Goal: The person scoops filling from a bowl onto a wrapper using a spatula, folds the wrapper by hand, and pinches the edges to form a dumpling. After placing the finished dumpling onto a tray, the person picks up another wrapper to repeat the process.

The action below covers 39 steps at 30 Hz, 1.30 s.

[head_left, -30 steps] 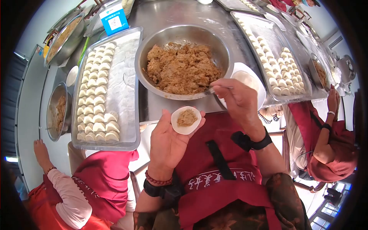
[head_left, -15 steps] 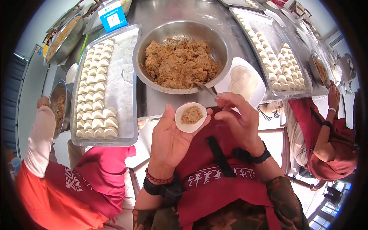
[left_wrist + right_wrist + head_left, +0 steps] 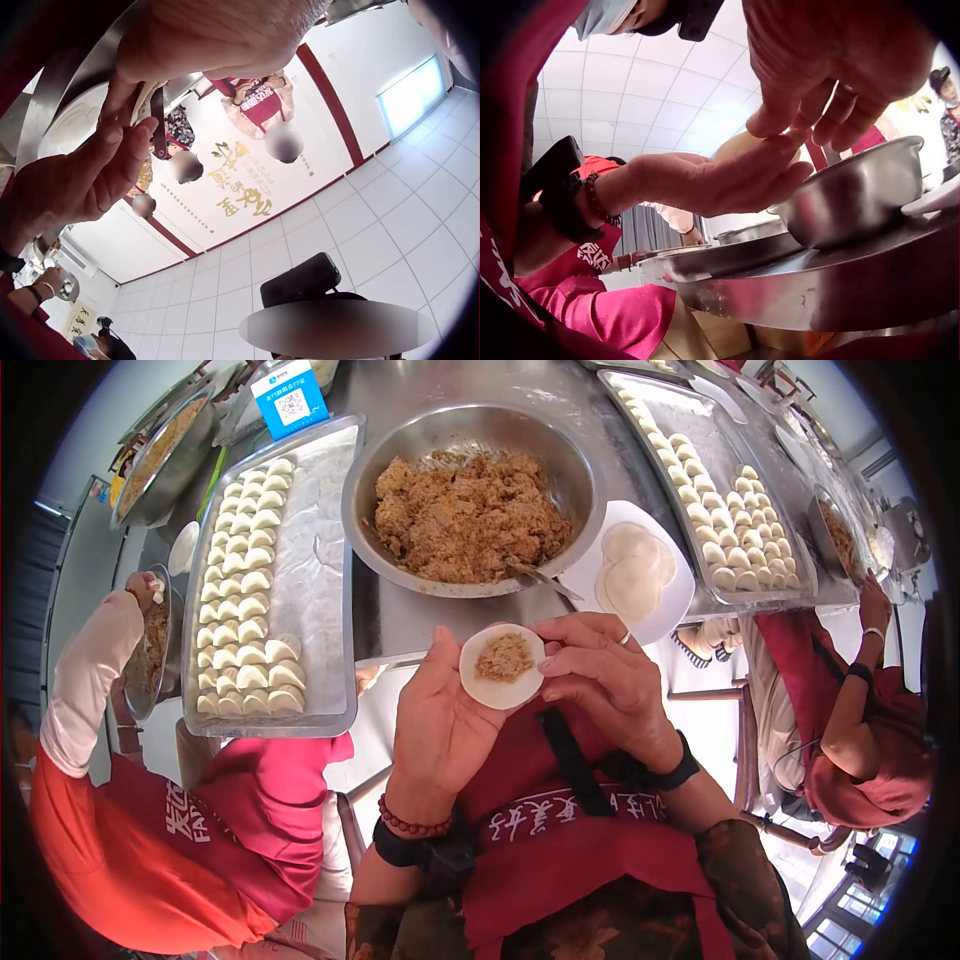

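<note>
A round dough wrapper (image 3: 480, 685) with a mound of brown filling (image 3: 503, 658) lies on the fingers of the left hand (image 3: 440, 725), palm up with the fingers fairly straight. The fingertips of the right hand (image 3: 612, 680) touch the wrapper's right edge; whether they pinch it is hard to see. Behind the hands stands a steel bowl (image 3: 590, 530) of filling, a metal utensil (image 3: 548, 580) leaning on its near rim. In the right wrist view the right hand (image 3: 832, 67) reaches down over the upturned left hand (image 3: 705, 184).
Trays of folded dumplings stand left (image 3: 335, 590) and right (image 3: 700, 410). A white plate (image 3: 680, 595) with several wrappers is right of the bowl. A blue-and-white sign (image 3: 290, 400) stands at the back left. At the left, another person's hand (image 3: 142, 590) is over a smaller bowl (image 3: 172, 650).
The right hand has let go of the utensil, now against the bowl's rim, and come left to the wrapper. The neighbour at the left has reached forward to the smaller bowl.
</note>
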Motion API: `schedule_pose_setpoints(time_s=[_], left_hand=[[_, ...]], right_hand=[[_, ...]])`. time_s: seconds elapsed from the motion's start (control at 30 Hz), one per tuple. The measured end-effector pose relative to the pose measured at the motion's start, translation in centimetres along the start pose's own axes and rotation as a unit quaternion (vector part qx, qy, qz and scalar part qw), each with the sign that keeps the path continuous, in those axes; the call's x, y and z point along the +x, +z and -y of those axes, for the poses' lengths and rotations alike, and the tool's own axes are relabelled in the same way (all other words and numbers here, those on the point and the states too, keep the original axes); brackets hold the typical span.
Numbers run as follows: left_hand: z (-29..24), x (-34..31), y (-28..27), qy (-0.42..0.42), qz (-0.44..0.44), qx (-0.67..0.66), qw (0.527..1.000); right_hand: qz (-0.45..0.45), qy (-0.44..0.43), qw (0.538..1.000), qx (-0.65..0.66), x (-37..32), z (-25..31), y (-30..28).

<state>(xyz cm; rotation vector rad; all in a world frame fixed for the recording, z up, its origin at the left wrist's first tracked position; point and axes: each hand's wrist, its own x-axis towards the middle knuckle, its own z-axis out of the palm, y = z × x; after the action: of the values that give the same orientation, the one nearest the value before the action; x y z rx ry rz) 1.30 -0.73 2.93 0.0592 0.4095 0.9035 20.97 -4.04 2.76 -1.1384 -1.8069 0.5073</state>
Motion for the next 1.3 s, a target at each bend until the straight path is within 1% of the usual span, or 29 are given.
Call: schedule_pose_setpoints(time_s=[0.1,0.2,0.3,0.4,0.5,0.6,0.67,0.77,0.87,0.97,1.07,1.1,1.17,1.2,1.3], left_hand=[[0.1,0.1,-0.8,-0.002,0.022,-0.041,0.999],[0.3,0.1,-0.7,-0.008,0.030,-0.035,0.999],[0.6,-0.1,0.2,0.010,0.029,0.073,0.997],[0.9,-0.4,1.2,0.053,0.042,0.206,0.976],[1.1,-0.1,0.8,0.075,0.060,0.279,0.956],[0.8,-0.4,1.4,0.081,0.044,0.326,0.941],[0.8,-0.4,1.4,0.100,0.041,0.349,0.931],[1.2,-0.3,1.4,0.124,0.019,0.372,0.920],[1.6,-0.1,1.0,0.143,0.001,0.368,0.919],[2.0,-0.2,0.8,0.161,-0.013,0.366,0.916],[2.1,-0.2,0.6,0.185,-0.022,0.375,0.908],[2.1,-0.2,0.6,0.193,-0.025,0.378,0.905],[2.4,-0.3,1.1,0.227,-0.026,0.337,0.914],[2.4,-0.4,1.2,0.244,-0.027,0.315,0.917],[2.3,-0.2,0.4,0.263,0.030,0.300,0.916]], right_hand=[[0.002,-0.016,1.000,0.006,0.1,-0.1,0.2],[-0.003,-0.021,1.000,0.012,0.4,-0.2,0.4],[-0.010,-0.003,1.000,0.025,0.6,-0.4,0.6],[-0.025,0.030,0.998,0.053,0.9,-0.4,0.9],[-0.042,0.072,0.992,0.092,1.4,-0.2,1.3],[-0.041,0.119,0.984,0.126,1.9,0.3,1.4],[-0.039,0.160,0.973,0.163,2.1,0.5,1.6],[-0.050,0.194,0.958,0.205,2.6,1.0,2.0],[-0.061,0.189,0.949,0.244,2.7,0.8,2.5],[-0.058,0.209,0.945,0.246,2.8,1.2,2.6],[-0.057,0.183,0.952,0.240,2.6,0.8,3.0],[-0.074,0.192,0.946,0.249,2.4,0.8,3.1],[-0.107,0.207,0.935,0.267,1.8,1.0,3.4],[-0.097,0.233,0.916,0.312,1.6,1.2,3.3],[-0.069,0.299,0.848,0.432,1.5,1.9,2.8]])
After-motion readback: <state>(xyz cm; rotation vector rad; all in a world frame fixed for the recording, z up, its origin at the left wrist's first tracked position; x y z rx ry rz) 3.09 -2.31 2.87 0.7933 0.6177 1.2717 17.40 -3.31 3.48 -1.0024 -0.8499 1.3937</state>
